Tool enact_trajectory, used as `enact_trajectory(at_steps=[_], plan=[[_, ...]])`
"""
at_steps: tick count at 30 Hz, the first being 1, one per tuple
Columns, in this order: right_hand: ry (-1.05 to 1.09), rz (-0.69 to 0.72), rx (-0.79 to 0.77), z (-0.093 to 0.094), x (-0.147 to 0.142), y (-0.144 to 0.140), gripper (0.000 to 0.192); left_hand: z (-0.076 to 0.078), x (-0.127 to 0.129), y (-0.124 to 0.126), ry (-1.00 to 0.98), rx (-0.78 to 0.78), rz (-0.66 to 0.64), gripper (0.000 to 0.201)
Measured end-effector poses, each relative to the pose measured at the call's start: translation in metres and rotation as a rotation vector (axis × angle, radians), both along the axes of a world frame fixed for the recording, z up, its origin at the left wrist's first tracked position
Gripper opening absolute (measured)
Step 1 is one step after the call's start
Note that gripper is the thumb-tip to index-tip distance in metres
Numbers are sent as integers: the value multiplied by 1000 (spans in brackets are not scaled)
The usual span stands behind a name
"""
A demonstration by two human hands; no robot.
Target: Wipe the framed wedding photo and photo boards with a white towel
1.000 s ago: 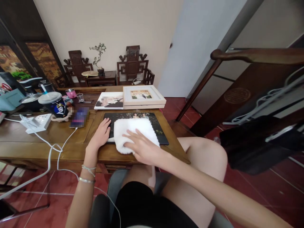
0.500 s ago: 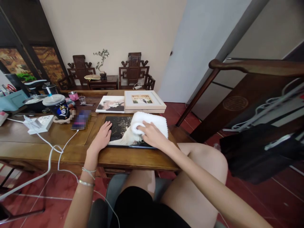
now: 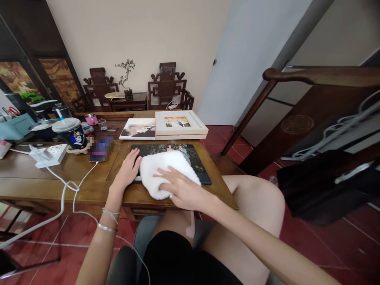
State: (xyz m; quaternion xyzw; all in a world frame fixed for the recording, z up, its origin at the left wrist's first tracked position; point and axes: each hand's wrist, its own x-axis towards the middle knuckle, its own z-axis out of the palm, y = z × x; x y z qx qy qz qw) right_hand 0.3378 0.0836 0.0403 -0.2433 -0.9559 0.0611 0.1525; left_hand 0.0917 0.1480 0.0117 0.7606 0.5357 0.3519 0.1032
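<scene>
White towel [image 3: 166,168] over dark photo panel's [image 3: 196,158] near edge.

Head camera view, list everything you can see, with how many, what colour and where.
white towel: one, white, on the dark photo panel under the right hand
dark photo panel: one, black-edged, flat at the desk's near edge
framed photo: one, cream frame, behind the panel
photo print: one, unframed, left of the framed photo
desk: one, brown wood
phone: one, blurred, on a white cable left of the panel
lidded cup: one, dark with a straw, far left
power strip: one, white, far left
carved chairs: two, dark wood, at the wall
left hand: flat on the panel's left edge
right hand: pressing the towel
</scene>
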Motion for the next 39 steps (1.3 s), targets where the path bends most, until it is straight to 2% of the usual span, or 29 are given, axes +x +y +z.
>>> enact_trajectory(at_steps=[4,6,8,11,15,18,21,23,25,30,33,36,39], plan=[[19,-185,6,-9,44,-7,48,-6,0,3,108,-26,-17,50],[34,-295,14,-9,55,3,48,-7,0,3,124,-25,-10,47],[55,-388,-2,-7,54,22,48,-8,-1,4,135,-23,-5,47],[136,-447,-69,0,28,60,48,-9,-2,5,145,-15,-9,46],[274,-352,-137,13,-37,107,51,-10,-4,5,126,-3,-22,47],[272,-235,-151,21,-82,126,49,-8,-4,5,102,13,-32,46],[254,-190,-153,22,-99,132,47,-7,-3,3,93,16,-41,45],[248,-187,-152,18,-91,132,47,-7,-3,3,95,7,-38,46],[250,-203,-145,12,-68,131,48,-8,-3,3,93,-4,-33,48],[205,-384,-89,-3,20,128,44,-13,-4,5,90,-11,-39,49],[166,-484,-50,-7,62,124,42,-14,-5,6,83,4,-30,48],[112,-492,-20,-10,79,107,45,-14,-5,6,73,7,-30,48],[76,-432,5,-13,81,70,46,-14,-6,6,67,6,-31,48]])
